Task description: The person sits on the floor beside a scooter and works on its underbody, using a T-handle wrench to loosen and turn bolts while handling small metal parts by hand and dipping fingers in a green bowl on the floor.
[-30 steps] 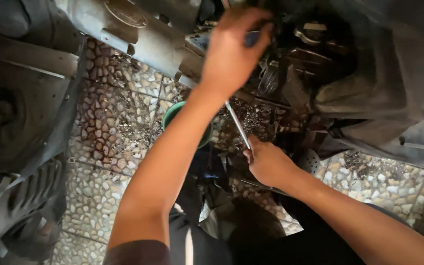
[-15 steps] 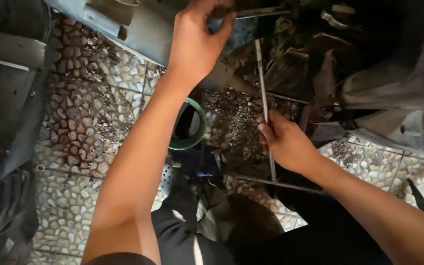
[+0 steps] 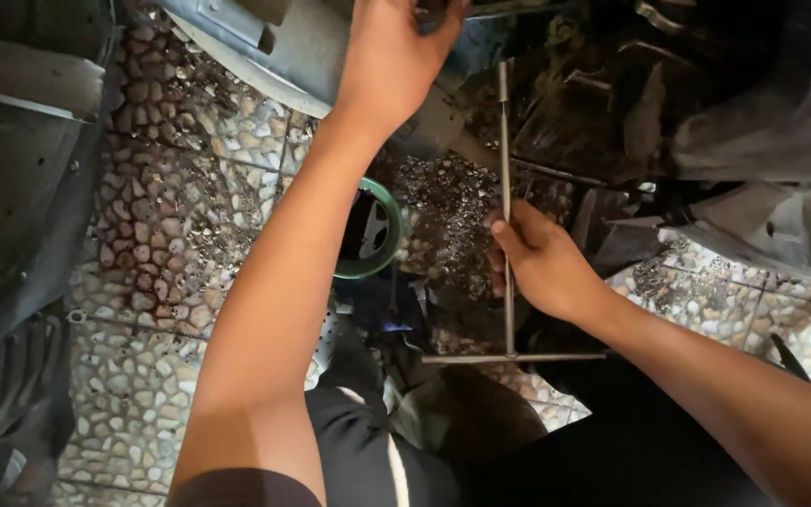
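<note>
T-handle wrench (image 3: pixel 506 169) shaft runs through right hand (image 3: pixel 539 263) grip.

T-wrench (image 3: pixel 506 216) — shaft set upright at centre, crossbar at its near end, far tip under the engine (image 3: pixel 612 84). Right hand (image 3: pixel 542 263) wrapped around the shaft midway. Left hand (image 3: pixel 396 56) placed on the engine, left of the shaft tip. Bowl (image 3: pixel 368 230) on the floor (image 3: pixel 171 216) — between the forearms, left of the wrench. Tyre (image 3: pixel 2 394) at far left.

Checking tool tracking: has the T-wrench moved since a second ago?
Yes. The T-wrench in the right hand swung from slanted to upright; its shaft now stands farther right of the green bowl.
</note>
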